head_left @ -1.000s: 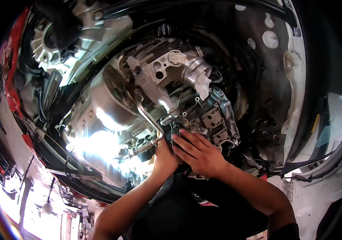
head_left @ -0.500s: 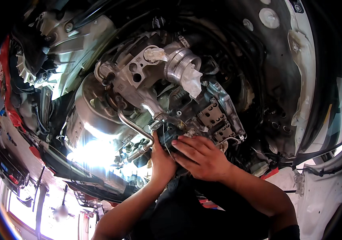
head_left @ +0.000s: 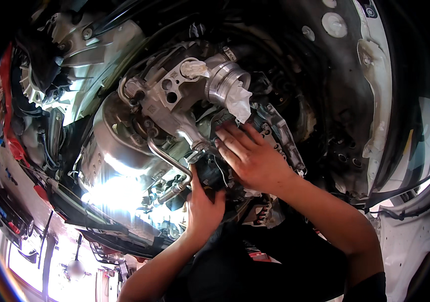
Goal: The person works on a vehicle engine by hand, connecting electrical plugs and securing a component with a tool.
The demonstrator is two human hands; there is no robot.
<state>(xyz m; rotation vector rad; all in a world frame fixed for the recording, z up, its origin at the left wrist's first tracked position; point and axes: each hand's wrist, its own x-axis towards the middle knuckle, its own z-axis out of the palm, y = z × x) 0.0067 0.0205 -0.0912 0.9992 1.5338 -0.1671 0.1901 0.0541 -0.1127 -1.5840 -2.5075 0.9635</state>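
My right hand (head_left: 255,161) lies over the middle of the engine, its fingers stretched out and spread against dark parts below the metal turbocharger housing (head_left: 167,118). Lower and to the left, my left hand (head_left: 206,211) is raised beside a dark part (head_left: 207,171), index finger pointing up and thumb apart from it. The other left fingers are mostly hidden. A bent metal pipe (head_left: 167,160) runs down next to the left index finger. Crumpled white paper (head_left: 238,101) is stuffed in the round metal outlet (head_left: 221,86), and another wad (head_left: 195,69) plugs a port on the housing.
A bright light (head_left: 117,194) glares below the large silver cover (head_left: 106,138) on the left. Right of my hand is a metal bracket (head_left: 285,133). Body panels (head_left: 373,100) rise at the right, and a dark car (head_left: 11,216) shows at the far left.
My right hand has moved up and away from the left hand, onto the engine's middle. My left hand has shifted slightly down, its thumb now showing apart from the index finger.
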